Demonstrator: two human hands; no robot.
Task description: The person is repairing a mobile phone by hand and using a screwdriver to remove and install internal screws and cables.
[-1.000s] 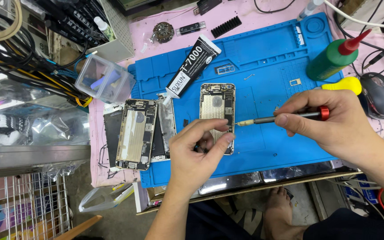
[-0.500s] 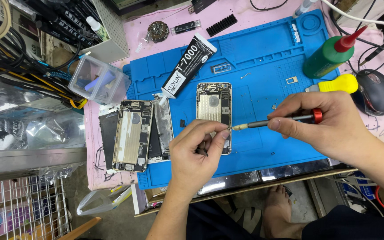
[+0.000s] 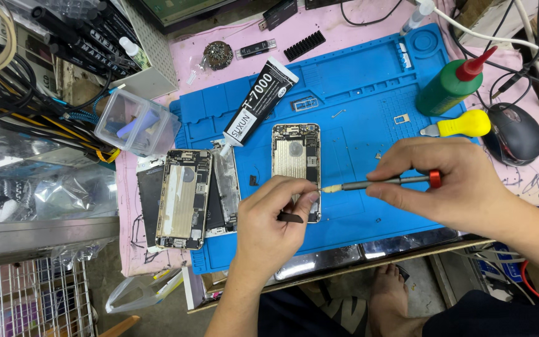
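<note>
your right hand (image 3: pixel 463 187) pinches a screwdriver (image 3: pixel 388 182), fingers closed tight on its shaft, red cap end at your knuckle, tip pointing left at the lower right edge of the open phone (image 3: pixel 296 163). phone lies flat mid blue mat (image 3: pixel 369 100). your left hand (image 3: pixel 276 218) rests on the phone's bottom end, fingertips curled together at the driver tip; cannot tell if they pinch anything. small dark piece (image 3: pixel 290 218) sits under that hand. second phone (image 3: pixel 184 198) lies on the mat's left edge, glue tube (image 3: pixel 258 104) above it.
</note>
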